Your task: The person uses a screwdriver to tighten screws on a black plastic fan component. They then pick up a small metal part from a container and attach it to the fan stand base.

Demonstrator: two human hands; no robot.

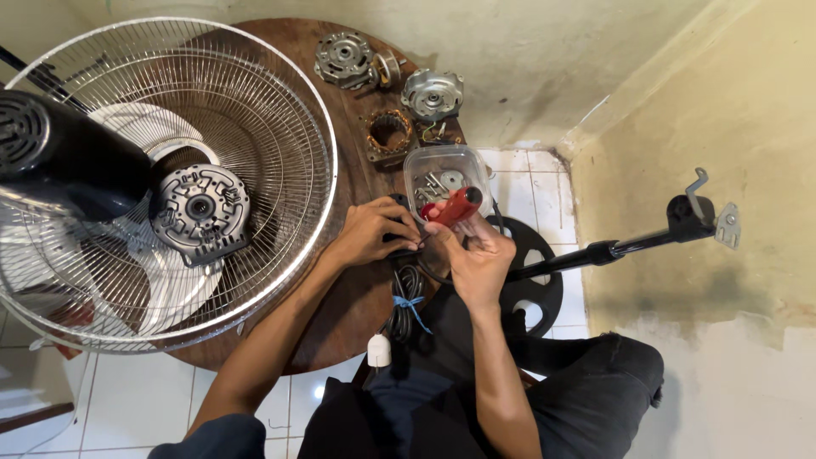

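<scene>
A red-handled screwdriver (457, 206) is gripped in the right hand (478, 259), its long axis running from the handle end, up and away just above that hand, down toward the left hand, so the hidden tip is judged to point at the small black part (398, 228) pinched in the left hand (371, 232). Both hands are closed on their things and almost touching over the edge of the round wooden worktop (357, 297), the right hand lying nearer the tool. A clear plastic tub (444, 174) of small parts sits just beyond the hands, a coiled black cord (406, 306) just below them.
</scene>
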